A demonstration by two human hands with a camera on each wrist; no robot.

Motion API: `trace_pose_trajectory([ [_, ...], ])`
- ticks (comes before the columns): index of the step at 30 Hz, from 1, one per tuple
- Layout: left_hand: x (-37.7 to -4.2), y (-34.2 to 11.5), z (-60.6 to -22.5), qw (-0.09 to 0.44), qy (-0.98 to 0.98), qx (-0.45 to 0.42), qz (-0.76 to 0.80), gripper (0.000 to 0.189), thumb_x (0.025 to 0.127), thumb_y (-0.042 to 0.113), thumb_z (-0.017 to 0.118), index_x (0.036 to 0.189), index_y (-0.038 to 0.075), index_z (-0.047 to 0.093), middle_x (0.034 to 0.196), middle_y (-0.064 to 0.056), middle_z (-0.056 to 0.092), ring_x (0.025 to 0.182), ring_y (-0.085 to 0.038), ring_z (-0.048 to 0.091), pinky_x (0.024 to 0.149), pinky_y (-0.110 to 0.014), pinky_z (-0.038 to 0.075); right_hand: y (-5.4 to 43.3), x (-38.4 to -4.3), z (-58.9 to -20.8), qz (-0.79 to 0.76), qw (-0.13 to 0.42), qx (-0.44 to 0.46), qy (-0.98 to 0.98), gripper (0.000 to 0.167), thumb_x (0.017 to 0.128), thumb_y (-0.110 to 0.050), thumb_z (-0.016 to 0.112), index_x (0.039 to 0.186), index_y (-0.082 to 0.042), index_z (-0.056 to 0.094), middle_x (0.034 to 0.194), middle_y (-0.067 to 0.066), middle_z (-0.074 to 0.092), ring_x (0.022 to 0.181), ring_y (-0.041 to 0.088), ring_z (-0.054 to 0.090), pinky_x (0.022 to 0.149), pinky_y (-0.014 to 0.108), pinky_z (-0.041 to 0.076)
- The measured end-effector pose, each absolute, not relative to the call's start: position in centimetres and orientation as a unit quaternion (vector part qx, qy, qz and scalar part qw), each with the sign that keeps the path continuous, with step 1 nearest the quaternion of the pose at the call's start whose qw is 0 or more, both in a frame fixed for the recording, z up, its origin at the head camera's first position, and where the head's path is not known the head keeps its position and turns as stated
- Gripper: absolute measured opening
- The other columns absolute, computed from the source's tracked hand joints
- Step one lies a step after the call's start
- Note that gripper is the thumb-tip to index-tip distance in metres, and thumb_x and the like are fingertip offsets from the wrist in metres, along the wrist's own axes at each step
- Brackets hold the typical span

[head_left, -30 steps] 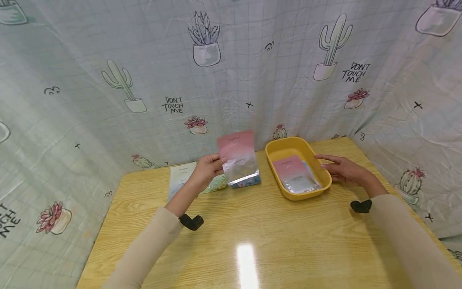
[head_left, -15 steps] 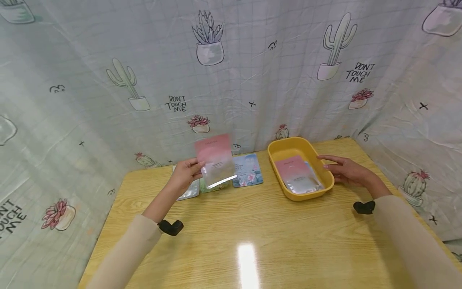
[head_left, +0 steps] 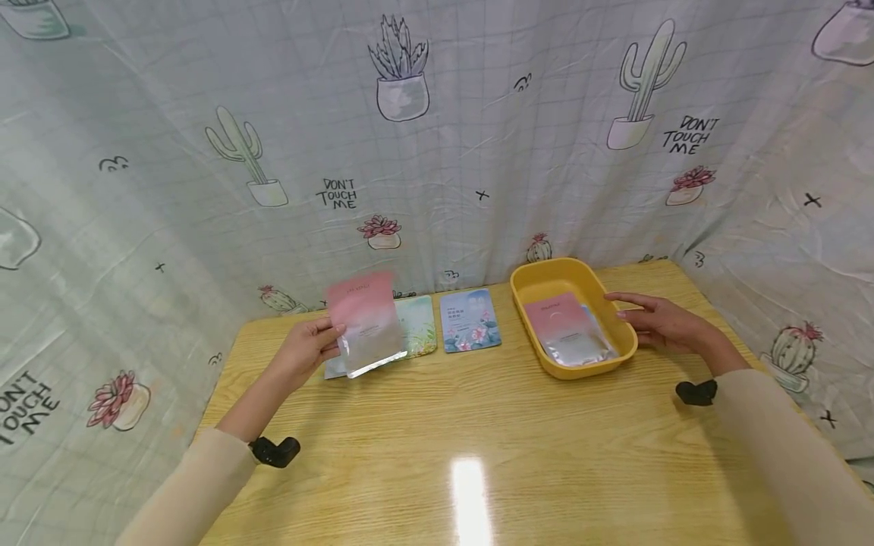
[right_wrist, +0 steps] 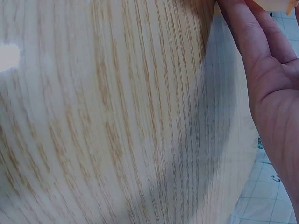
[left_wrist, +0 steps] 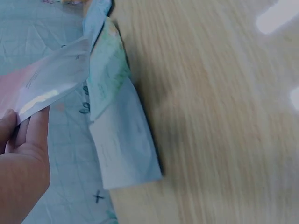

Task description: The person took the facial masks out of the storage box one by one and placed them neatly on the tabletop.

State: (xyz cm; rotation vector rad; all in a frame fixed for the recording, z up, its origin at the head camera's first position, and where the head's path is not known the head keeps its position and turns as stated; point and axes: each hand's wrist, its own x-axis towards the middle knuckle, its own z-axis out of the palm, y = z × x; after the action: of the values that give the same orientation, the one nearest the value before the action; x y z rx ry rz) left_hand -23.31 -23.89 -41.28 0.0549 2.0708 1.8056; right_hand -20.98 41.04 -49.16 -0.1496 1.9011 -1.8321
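My left hand (head_left: 307, 350) pinches the left edge of a pink-to-silver sheet mask packet (head_left: 369, 322), thumb in front and fingers behind. The packet is raised and tilted over a pale silvery packet (left_wrist: 124, 140) and a green leafy packet (head_left: 421, 326), hiding most of the pale one in the head view. A blue floral packet (head_left: 470, 320) lies to their right. My right hand (head_left: 665, 322) rests with extended fingers at the right rim of a yellow bin (head_left: 575, 373). Inside the bin is another pink-silver packet (head_left: 563, 326), with a blue edge showing beneath it.
The wooden table (head_left: 423, 432) reaches back to a curtain (head_left: 451, 152) printed with cacti, which also hangs along both sides. A bright light reflection lies on the front of the table. Both wrists carry small black camera mounts.
My left hand has carried the pink packet leftward, from in front of the blue packet to over the pale one, uncovering the blue packet. The right hand stays at the bin.
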Motion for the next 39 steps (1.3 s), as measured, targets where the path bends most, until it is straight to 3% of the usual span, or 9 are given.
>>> trace_pose_trajectory([
  [10,-20.8,-27.9,-43.9,0.287,0.67,-0.013,0.685,0.049,0.11,0.004,0.041,0.15,-0.02,0.025,0.108,-0.003,0.069,0.101,-0.011,0.069,0.094,-0.031,0.057,40.8,-20.9,-48.8,-0.674,0.252,-0.056,0.692,0.054,0.11,-0.015,0.047,0.161,-0.019,0.029,0.134,-0.008,0.064,0.115,0.013,0.067,0.092,0.034,0.058],
  [13,-19.5,-28.9,-45.1,0.326,0.658,-0.014,0.679,0.042,0.109,0.004,0.045,0.144,-0.018,0.039,0.108,-0.006,0.071,0.102,-0.015,0.07,0.095,-0.033,0.057,40.8,-20.9,-48.7,-0.678,0.257,-0.062,0.686,0.052,0.11,-0.014,0.047,0.16,-0.022,0.032,0.134,-0.008,0.065,0.115,0.013,0.067,0.092,0.033,0.058],
  [17,-18.2,-29.7,-46.2,0.375,0.642,-0.026,0.668,0.024,0.107,0.003,0.049,0.124,-0.008,0.062,0.105,-0.009,0.073,0.1,-0.018,0.072,0.093,-0.034,0.057,40.9,-20.9,-48.6,-0.673,0.251,-0.061,0.693,0.05,0.11,-0.014,0.047,0.158,-0.024,0.036,0.132,-0.009,0.066,0.112,0.011,0.068,0.09,0.032,0.058],
  [21,-17.8,-30.0,-46.7,0.404,0.64,-0.036,0.653,0.025,0.106,0.002,0.049,0.122,-0.01,0.064,0.105,-0.015,0.075,0.099,-0.023,0.073,0.091,-0.037,0.058,40.9,-20.9,-48.5,-0.672,0.252,-0.052,0.695,0.05,0.11,-0.016,0.049,0.157,-0.026,0.036,0.132,-0.01,0.066,0.111,0.01,0.068,0.09,0.032,0.058],
  [27,-17.5,-30.2,-47.0,0.409,0.657,-0.07,0.629,0.028,0.104,-0.002,0.052,0.125,-0.019,0.059,0.104,-0.023,0.074,0.096,-0.029,0.074,0.088,-0.041,0.059,41.2,-20.9,-48.9,-0.672,0.255,-0.055,0.693,0.052,0.11,-0.016,0.048,0.159,-0.023,0.033,0.133,-0.009,0.065,0.11,0.01,0.068,0.09,0.032,0.059],
  [39,-17.0,-30.6,-47.7,0.365,0.69,-0.117,0.614,0.014,0.099,-0.004,0.061,0.108,-0.012,0.068,0.088,-0.016,0.076,0.081,-0.022,0.076,0.077,-0.035,0.062,41.2,-21.1,-49.0,-0.669,0.253,-0.074,0.695,0.051,0.11,-0.015,0.047,0.159,-0.024,0.035,0.133,-0.009,0.064,0.111,0.011,0.067,0.089,0.032,0.059],
])
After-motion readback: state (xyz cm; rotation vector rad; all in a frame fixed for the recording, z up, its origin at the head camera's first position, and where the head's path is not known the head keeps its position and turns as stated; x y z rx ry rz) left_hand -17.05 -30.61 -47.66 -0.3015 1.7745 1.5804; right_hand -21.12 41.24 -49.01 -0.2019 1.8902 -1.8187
